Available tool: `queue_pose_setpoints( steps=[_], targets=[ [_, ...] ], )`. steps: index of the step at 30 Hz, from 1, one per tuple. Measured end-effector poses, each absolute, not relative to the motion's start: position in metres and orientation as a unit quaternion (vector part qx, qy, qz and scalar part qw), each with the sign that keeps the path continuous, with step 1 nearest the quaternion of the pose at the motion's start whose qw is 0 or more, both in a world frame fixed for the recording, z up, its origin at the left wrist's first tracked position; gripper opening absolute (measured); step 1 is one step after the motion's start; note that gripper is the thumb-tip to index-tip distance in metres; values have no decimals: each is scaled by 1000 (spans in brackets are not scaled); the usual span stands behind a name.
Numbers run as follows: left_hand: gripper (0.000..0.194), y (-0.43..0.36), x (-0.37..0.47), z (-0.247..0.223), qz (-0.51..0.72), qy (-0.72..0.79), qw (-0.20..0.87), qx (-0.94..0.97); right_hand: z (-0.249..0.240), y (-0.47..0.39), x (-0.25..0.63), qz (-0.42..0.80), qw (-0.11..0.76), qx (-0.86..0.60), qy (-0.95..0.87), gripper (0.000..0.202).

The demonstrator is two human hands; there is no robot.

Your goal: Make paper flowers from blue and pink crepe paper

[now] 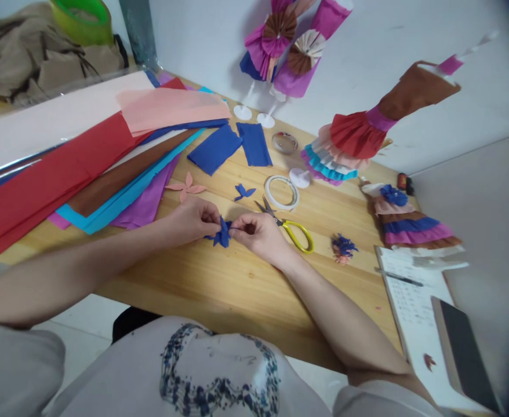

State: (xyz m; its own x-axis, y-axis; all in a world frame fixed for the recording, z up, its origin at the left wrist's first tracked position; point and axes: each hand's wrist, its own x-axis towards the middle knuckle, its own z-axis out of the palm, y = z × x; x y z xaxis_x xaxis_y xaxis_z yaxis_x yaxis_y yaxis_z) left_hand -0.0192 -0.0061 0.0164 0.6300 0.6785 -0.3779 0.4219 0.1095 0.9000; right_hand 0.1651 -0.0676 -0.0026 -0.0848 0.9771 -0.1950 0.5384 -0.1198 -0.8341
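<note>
Between my two hands is a blue crepe paper flower (pixel 223 233), its petals sticking out below the fingers. My left hand (pixel 196 220) pinches it from the left, thumb and fingertips together. From the other side my right hand (pixel 258 233) pinches its right edge. Just beyond lie a small blue paper petal shape (pixel 244 191) and a peach paper petal shape (pixel 186 187). Scissors with yellow handles (pixel 298 236) rest beside my right hand, blades partly apart. A roll of white tape (pixel 282 193) lies behind them.
Folded crepe paper in red (pixel 63 174) and other colours covers the table's left. Two blue paper pieces (pixel 215 149) lie at the back. Paper dresses on stands (pixel 370 127) line the wall. A blue and peach fringed bit (pixel 344 248), notebook (pixel 415 301) and dark tablet-like object (pixel 465 347) lie right.
</note>
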Motion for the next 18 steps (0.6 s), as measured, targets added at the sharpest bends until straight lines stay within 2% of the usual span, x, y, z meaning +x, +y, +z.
queue_pose_setpoints(
  steps=[9,18],
  targets=[
    [11,-3,-19,12,98,425,633,639,0,-67,163,369,246,-638,-629,16],
    [9,-4,-19,15,93,432,601,666,2,-66,160,339,215,-641,-654,16]
  ],
)
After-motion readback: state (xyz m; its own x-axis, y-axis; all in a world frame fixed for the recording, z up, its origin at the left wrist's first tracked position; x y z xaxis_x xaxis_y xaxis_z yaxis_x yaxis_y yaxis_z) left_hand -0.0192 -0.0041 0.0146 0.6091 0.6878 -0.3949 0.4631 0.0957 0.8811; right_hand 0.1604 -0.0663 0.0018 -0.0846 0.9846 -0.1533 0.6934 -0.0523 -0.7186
